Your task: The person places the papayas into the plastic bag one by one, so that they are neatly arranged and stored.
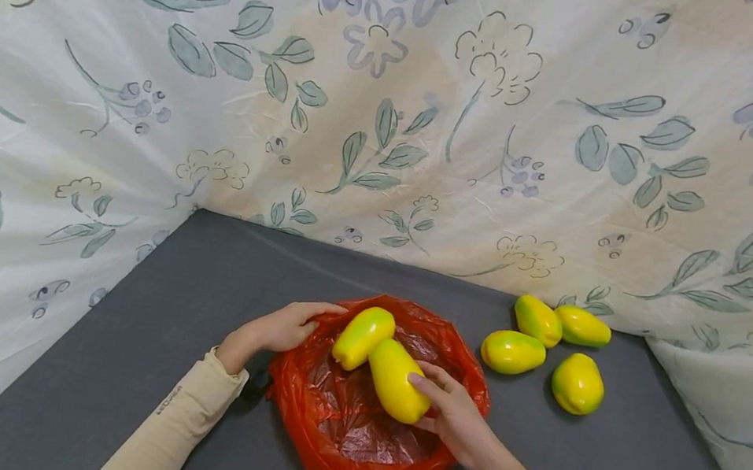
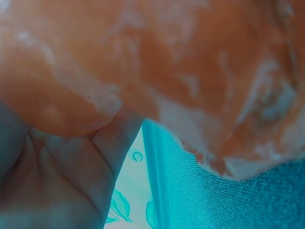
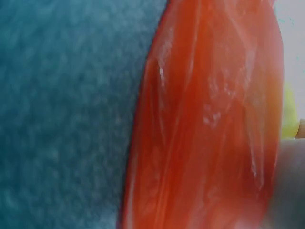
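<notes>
A red plastic bag (image 1: 332, 463) stands with its mouth spread wide. My left hand (image 1: 280, 326) grips its rim on the left side; thin bag film covers those fingers in the left wrist view, close to the palm (image 2: 62, 176). Over the bag's mouth, my right hand (image 1: 460, 417) holds a yellow papaya (image 1: 398, 381) between thumb and fingers. Another papaya (image 1: 365, 337), greener along its top, lies inside the bag toward the back left, against the held one. The bag's side (image 3: 205, 119) fills much of the right wrist view, mostly hiding the right hand.
Several more yellow-green papayas lie right of the bag on the dark grey tabletop (image 1: 216, 261), the closest one (image 1: 512, 353) near its rim and another (image 1: 577, 384) farther right. Floral cloth (image 1: 393, 110) hangs behind the table and along both sides.
</notes>
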`<state>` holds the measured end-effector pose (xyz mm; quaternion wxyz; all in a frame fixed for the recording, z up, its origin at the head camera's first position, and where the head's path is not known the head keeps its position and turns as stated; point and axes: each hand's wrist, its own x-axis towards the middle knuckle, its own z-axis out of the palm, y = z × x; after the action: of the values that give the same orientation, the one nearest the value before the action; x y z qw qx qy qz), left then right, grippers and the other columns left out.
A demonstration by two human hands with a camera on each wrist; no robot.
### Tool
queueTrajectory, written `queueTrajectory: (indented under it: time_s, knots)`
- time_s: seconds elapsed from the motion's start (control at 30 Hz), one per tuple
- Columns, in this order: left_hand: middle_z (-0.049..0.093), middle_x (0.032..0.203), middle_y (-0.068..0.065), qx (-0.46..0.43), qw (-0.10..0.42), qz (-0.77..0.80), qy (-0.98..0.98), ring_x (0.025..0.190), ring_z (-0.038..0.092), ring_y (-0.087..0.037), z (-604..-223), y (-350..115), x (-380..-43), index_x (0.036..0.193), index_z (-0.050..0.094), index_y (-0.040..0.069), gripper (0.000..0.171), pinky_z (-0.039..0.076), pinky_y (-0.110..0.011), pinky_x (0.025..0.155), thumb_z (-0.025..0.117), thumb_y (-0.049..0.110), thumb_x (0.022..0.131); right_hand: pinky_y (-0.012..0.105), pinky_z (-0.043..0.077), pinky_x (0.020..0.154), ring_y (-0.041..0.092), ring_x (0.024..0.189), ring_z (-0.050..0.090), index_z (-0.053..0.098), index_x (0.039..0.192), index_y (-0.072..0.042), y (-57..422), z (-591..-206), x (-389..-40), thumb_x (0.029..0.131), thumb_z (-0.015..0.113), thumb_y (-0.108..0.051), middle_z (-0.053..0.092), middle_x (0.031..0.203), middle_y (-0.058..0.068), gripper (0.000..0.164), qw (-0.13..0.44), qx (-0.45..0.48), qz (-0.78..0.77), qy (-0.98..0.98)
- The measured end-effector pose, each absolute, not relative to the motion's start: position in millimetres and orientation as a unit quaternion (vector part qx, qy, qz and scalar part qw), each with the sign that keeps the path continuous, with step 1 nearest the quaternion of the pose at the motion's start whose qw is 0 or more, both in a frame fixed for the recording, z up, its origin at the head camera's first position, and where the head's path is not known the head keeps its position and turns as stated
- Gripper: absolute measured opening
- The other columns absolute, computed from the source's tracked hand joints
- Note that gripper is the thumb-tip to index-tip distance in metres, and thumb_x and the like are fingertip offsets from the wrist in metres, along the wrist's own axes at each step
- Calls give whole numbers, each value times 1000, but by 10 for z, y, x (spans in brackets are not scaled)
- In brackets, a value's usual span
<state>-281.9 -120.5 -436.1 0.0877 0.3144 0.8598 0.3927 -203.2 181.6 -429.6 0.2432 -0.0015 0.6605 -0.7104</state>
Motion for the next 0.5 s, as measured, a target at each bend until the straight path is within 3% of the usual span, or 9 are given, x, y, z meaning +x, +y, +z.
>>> queueTrajectory:
  time_s: [0.3,0.5]
  knots:
    - [51,135,-15,317,83,390,860,107,52,-25,-4360,-1199,-2835,138,50,7,48,44,-40,93,45,-8,92,51,46,89,31,110,49,31,143,-1,1693,-4306,-2011,93,60,-39,39,134,19,70,236,29,-711,662]
    - [51,134,-15,314,89,393,860,105,52,-25,-4347,-1187,-2821,138,50,7,48,45,-38,91,45,-8,92,50,47,89,32,109,49,33,142,-1,1610,-4322,-1998,92,61,-41,41,131,19,70,232,34,-706,668]
